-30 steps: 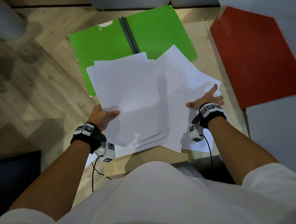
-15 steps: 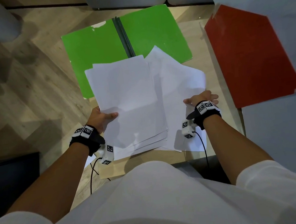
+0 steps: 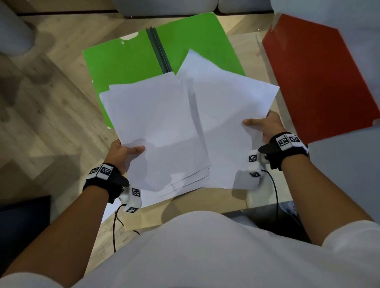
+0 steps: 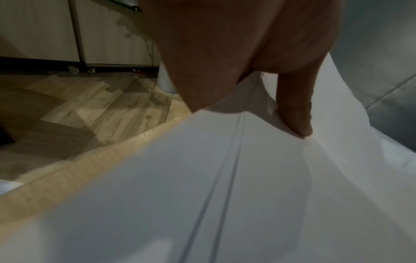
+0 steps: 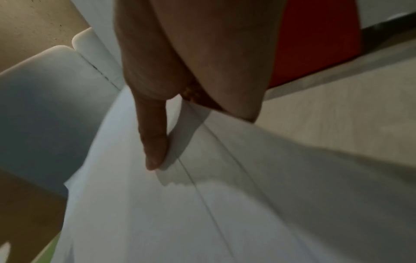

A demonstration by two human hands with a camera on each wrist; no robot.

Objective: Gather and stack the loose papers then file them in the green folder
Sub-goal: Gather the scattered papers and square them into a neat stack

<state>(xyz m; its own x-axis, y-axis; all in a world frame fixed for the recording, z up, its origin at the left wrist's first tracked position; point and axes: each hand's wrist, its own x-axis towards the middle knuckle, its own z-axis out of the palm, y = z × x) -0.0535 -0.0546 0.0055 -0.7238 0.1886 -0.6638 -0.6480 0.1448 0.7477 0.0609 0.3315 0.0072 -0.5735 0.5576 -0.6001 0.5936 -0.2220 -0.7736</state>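
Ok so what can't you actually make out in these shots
- Fingers of left hand and right hand: head view, under the papers.
- Sheet count: wrist views blurred, edges overlap.
- Green folder near half: head view, papers cover it.
- Red folder contents: it lies closed.

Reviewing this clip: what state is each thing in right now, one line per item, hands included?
Green folder: open flat on the table, partly covered by sheets.
Left stack of white papers: roughly squared, edges still uneven, lifted at its left side.
Right white sheets: fanned askew, overlapping the stack.
Red folder: closed, lying flat on the right.
Left hand: pinches the stack's left edge.
Right hand: pinches the right sheets' edge.
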